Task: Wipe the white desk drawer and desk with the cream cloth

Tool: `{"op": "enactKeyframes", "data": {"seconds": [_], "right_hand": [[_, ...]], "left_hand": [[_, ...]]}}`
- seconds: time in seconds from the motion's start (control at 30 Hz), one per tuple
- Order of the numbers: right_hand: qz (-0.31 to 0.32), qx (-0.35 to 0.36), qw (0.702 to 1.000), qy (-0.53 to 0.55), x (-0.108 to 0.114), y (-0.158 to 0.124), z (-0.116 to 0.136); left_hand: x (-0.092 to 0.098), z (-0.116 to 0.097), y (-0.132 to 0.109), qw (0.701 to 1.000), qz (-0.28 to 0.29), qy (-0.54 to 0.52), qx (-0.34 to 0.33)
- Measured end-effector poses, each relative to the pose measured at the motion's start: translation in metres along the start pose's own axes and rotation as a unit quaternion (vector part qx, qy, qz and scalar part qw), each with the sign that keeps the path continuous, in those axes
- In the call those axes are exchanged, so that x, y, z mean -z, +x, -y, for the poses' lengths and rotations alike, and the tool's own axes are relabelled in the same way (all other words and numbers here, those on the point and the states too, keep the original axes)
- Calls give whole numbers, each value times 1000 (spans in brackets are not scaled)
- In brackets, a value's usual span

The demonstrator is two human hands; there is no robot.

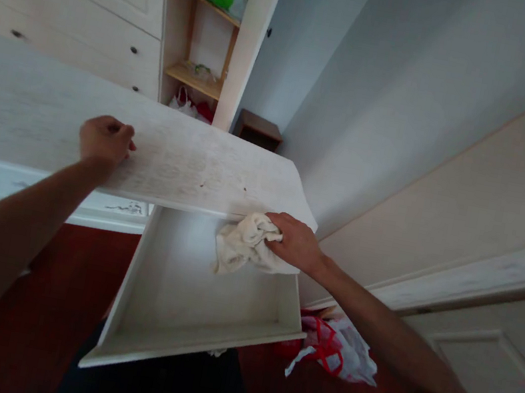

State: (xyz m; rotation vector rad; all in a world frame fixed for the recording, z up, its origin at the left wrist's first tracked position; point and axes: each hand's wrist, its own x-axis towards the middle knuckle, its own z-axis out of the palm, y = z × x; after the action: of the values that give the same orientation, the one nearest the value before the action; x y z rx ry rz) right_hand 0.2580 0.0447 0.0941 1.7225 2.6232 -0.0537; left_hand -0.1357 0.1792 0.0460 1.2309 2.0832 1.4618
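My right hand (pixel 295 243) is closed on a crumpled white cloth (pixel 244 245), held at the front edge of a white table top (pixel 187 163) just above an open drawer (pixel 196 341). The drawer is pulled out toward me and its inside looks bare. My left hand (pixel 106 138) rests on the table top further left, fingers curled down against the surface, with nothing visible in it. The table top shows faint smudges and small dark specks near its front edge.
A white wardrobe with drawers and open shelves (pixel 195 76) holding bags stands behind the table. A small brown stool (pixel 258 129) sits by the wall. A red and white plastic bag (pixel 334 351) lies on the dark red floor right of the drawer.
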Motion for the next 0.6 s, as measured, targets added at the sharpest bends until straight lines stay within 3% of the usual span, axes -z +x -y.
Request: {"op": "enactKeyframes", "data": {"seconds": [0.17,0.27,0.33,0.4,0.47,0.6], "right_hand": [[-205,35,975,71,40,15,-27],[-342,9,937,71,64,34,-41],[-395,-16,917,58,74,50,-48],[-390,-26,920,37,75,65,-53],[-336,-16,942,14,65,78,-55],[-196,32,980,-26,18,93,-53]], "left_hand": [[5,-3,-1,1000,11,-1,11],[5,-2,1,1000,17,-6,11],[5,-1,1,1000,17,-5,3],[5,-2,0,1000,12,-6,2],[6,-3,-1,1000,12,-17,5],[8,-4,-3,999,16,-26,8]]}}
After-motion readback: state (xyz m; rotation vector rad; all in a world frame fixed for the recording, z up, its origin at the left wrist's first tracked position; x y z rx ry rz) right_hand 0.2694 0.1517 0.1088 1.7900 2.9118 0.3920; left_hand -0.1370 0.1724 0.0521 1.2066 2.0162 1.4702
